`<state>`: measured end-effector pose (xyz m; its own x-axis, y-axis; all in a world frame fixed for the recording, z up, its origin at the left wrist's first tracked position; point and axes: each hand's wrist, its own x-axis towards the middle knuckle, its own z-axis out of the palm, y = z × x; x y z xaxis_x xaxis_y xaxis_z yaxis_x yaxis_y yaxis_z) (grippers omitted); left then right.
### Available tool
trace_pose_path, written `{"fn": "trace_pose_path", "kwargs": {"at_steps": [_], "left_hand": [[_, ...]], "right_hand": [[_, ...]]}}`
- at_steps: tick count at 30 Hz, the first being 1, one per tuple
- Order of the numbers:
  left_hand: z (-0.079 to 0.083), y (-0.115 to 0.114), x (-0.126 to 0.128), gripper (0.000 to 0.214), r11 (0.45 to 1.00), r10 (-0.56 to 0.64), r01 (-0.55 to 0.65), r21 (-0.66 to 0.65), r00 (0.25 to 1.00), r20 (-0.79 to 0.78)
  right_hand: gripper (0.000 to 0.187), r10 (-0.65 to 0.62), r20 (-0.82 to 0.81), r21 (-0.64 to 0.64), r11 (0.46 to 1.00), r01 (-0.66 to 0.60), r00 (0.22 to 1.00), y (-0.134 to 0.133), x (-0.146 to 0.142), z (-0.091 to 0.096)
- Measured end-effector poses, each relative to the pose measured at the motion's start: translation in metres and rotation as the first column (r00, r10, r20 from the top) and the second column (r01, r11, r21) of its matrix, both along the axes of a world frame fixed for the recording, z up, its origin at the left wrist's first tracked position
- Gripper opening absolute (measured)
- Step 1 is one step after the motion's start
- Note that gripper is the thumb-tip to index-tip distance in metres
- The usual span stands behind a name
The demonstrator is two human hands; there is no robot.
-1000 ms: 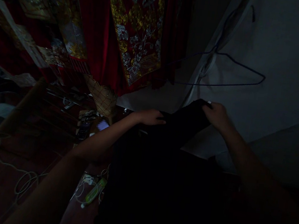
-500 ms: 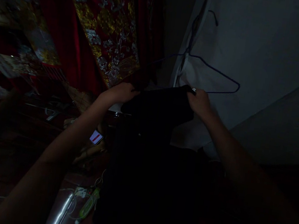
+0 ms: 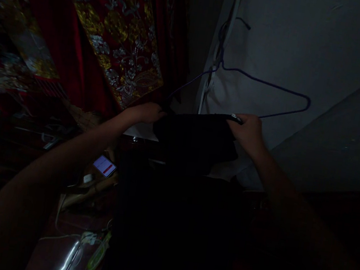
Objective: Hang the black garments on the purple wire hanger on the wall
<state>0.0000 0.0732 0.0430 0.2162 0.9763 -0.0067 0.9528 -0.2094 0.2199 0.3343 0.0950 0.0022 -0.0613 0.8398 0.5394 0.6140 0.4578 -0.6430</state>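
I hold a black garment (image 3: 196,137) stretched between both hands in a very dark room. My left hand (image 3: 146,112) is closed on its left top edge. My right hand (image 3: 249,131) is closed on its right top edge, where a small pale tag shows. The cloth hangs down in front of me. A thin blue wire hanger (image 3: 267,87) hangs on the pale wall just above the garment's top edge, its lower bar close to my hands.
Red cloth with gold and silver embroidery (image 3: 119,41) hangs at the upper left. A lit phone (image 3: 104,166) lies below my left arm among clutter. White cables and a green power strip (image 3: 96,253) lie on the floor. A grey wall (image 3: 313,46) fills the right.
Both hands have lifted the garment's top edge from below the hanger up to the hanger's lower bar. The view has turned slightly, so the hanger sits more central.
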Motion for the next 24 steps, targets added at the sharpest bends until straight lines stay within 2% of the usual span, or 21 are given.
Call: {"fn": "trace_pose_path", "kwargs": {"at_steps": [3,5,8,11,13,16,18,20,22,24], "left_hand": [[0.006,0.006,0.002,0.032,0.956,0.023,-0.041,0.291,0.998,0.065],[0.016,0.008,0.005,0.025,0.909,-0.067,-0.010,0.416,0.983,0.169],[0.027,0.010,0.013,0.028,0.856,-0.242,0.055,0.514,0.922,0.304],[0.030,0.010,0.017,0.030,0.825,-0.300,0.084,0.558,0.903,0.307],[0.030,0.011,0.016,0.029,0.814,-0.298,0.111,0.570,0.923,0.245],[0.030,0.012,0.014,0.028,0.780,-0.295,0.157,0.606,0.946,0.133],[0.031,0.012,0.014,0.028,0.759,-0.307,0.188,0.623,0.948,0.087],[0.032,0.011,0.015,0.028,0.746,-0.321,0.206,0.634,0.945,0.070],[0.034,0.010,0.015,0.028,0.737,-0.319,0.198,0.646,0.945,0.074],[0.035,0.007,0.012,0.027,0.738,-0.292,0.155,0.657,0.951,0.104]], "right_hand": [[0.036,-0.030,-0.045,-0.026,0.999,0.029,0.999,0.001,-0.004,0.001],[0.035,-0.026,-0.075,-0.079,0.997,0.020,0.997,0.000,-0.008,0.002],[0.025,0.093,-0.117,-0.123,0.987,-0.107,0.989,-0.010,-0.015,0.001],[0.011,0.232,-0.078,0.013,0.973,-0.232,0.970,-0.026,-0.014,-0.002],[0.033,0.181,-0.076,0.126,0.977,-0.171,0.981,-0.036,-0.004,-0.001],[0.079,-0.012,-0.151,0.224,0.973,0.046,0.988,-0.039,0.019,0.010],[0.092,-0.107,-0.147,0.241,0.960,0.140,0.983,-0.035,0.036,0.023],[0.085,-0.173,-0.074,0.187,0.965,0.184,0.982,-0.027,0.049,0.036],[0.064,-0.216,0.010,0.115,0.970,0.213,0.976,-0.021,0.058,0.051],[0.044,-0.184,0.042,0.037,0.982,0.183,0.982,-0.016,0.066,0.065]]}}
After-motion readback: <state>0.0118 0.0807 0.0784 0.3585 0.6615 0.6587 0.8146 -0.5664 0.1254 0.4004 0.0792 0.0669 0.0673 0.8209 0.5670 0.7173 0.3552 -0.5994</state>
